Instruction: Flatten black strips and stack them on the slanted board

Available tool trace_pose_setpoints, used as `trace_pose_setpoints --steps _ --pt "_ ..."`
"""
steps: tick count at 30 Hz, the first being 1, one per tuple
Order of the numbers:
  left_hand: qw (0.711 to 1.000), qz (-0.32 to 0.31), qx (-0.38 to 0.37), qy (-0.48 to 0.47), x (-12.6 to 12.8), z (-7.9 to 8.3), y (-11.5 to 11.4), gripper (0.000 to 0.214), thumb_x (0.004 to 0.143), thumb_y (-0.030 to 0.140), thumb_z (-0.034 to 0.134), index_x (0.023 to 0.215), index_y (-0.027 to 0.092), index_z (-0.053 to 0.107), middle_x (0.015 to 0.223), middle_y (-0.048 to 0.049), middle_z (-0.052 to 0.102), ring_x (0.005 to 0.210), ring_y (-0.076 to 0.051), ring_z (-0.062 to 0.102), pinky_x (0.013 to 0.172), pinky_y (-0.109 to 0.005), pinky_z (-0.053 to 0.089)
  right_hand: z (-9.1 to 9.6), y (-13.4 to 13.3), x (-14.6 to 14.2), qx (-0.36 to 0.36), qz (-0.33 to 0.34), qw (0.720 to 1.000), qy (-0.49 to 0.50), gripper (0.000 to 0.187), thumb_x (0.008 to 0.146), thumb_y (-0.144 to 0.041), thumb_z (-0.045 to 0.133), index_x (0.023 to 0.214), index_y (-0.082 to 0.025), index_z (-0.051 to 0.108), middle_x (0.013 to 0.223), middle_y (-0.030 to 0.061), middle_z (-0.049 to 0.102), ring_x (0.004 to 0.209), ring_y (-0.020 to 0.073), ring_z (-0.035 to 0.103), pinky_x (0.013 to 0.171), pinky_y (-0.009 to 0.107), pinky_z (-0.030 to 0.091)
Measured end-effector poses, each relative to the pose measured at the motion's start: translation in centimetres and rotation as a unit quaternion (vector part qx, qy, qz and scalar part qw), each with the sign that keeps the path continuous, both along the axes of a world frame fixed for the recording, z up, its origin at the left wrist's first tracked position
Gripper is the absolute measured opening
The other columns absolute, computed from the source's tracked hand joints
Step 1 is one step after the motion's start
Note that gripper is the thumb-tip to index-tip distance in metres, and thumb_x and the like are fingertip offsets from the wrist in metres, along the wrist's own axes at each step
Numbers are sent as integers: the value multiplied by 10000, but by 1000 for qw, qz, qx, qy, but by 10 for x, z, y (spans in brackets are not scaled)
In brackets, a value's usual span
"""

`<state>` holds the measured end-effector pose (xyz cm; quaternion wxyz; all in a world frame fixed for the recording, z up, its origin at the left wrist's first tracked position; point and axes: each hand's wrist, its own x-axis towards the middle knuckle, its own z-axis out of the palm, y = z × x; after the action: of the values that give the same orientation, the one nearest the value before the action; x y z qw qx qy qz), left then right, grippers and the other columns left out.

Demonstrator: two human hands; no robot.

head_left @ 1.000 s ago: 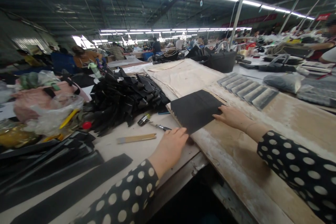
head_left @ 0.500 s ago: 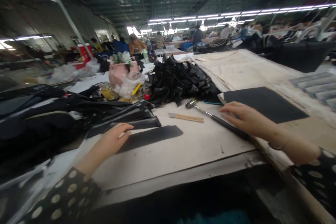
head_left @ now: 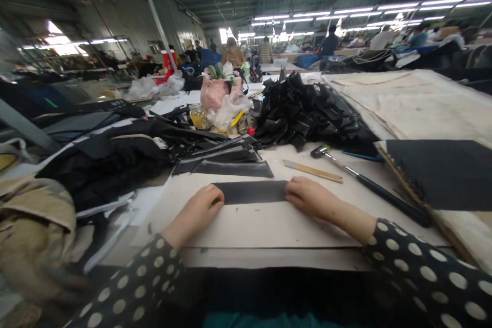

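A dark grey strip of material (head_left: 251, 192) lies across the pale work board (head_left: 246, 228), one end at each hand. My left hand (head_left: 203, 207) is closed on its left end, with thumb and fingers together. At the right end my right hand (head_left: 309, 196) grips it with curled fingers. Behind the strip, several black strips (head_left: 230, 164) are stacked. To the right of my right hand rest a flat wooden stick (head_left: 313, 170) and a hammer (head_left: 372, 187) with a metal head and black handle.
A heap of black pieces (head_left: 303, 110) stands behind the board. At the back left are a pink bag (head_left: 219, 93) and a yellow jar (head_left: 199, 117). Dark cloth (head_left: 111, 164) is piled on the left. A dark sheet (head_left: 442, 171) lies on the right. People work further off.
My right hand has moved left from above the hammer to the strip's right end. My left hand has closed on the left end. The view has turned left.
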<state>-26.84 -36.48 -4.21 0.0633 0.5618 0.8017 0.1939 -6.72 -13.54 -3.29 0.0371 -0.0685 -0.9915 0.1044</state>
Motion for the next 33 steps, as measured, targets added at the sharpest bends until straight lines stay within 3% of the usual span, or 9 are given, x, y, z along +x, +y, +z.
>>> trace_pose_setpoints --steps 3,6,11,18,23,26,30,33 --pt "1000 7 -17 -18 2 4 -11 154 771 213 398 699 188 532 771 -28 536 758 -164 495 693 -277 387 0 -4 10 -5 -6 1000 -18 196 821 -274 452 698 -174 567 772 56 554 738 165 511 654 266 375" --pt "998 53 -25 -31 -6 8 -20 125 751 221 423 725 191 541 759 -16 542 715 -154 498 646 -264 379 5 0 14 -29 -14 999 -30 216 823 -314 445 695 -187 563 752 40 558 690 155 521 630 265 380" --pt "993 118 14 -27 -22 10 -14 91 738 263 469 760 196 526 729 7 539 681 -140 505 609 -247 369 7 10 3 -34 -25 999 12 212 823 -363 437 854 -202 572 868 53 588 791 183 548 696 289 410" --pt "990 99 -47 -87 -33 -5 14 215 648 313 577 821 192 535 698 19 540 633 -135 498 570 -236 358 -8 13 -7 -51 -15 998 -15 226 792 -344 477 919 -189 581 940 70 581 854 194 544 776 314 425" --pt "989 69 -66 -109 -35 -1 22 83 617 233 567 670 188 522 648 24 517 597 -124 478 541 -227 343 -10 13 -5 -56 -19 998 -9 238 784 -337 485 940 -182 576 952 81 577 869 202 544 792 329 433" --pt "989 72 -65 -112 -29 1 19 96 628 201 538 720 191 514 643 30 511 597 -125 477 540 -227 341 -12 14 -4 -56 -12 998 10 307 782 -322 496 1048 -181 551 1048 96 554 953 212 521 865 346 407" --pt "991 66 -34 -113 -16 13 7 225 685 225 504 908 197 519 645 39 497 603 -127 479 555 -231 347 -13 12 -5 -29 10 999 32 394 785 -290 489 1158 -161 502 1172 118 504 1049 232 475 923 373 367" --pt "994 47 -8 -98 -5 33 -2 126 715 274 497 777 184 561 713 11 527 667 -137 490 605 -239 362 -10 11 -6 -5 28 999 44 319 771 -277 505 1068 -173 554 1158 115 517 1047 244 476 894 388 375"
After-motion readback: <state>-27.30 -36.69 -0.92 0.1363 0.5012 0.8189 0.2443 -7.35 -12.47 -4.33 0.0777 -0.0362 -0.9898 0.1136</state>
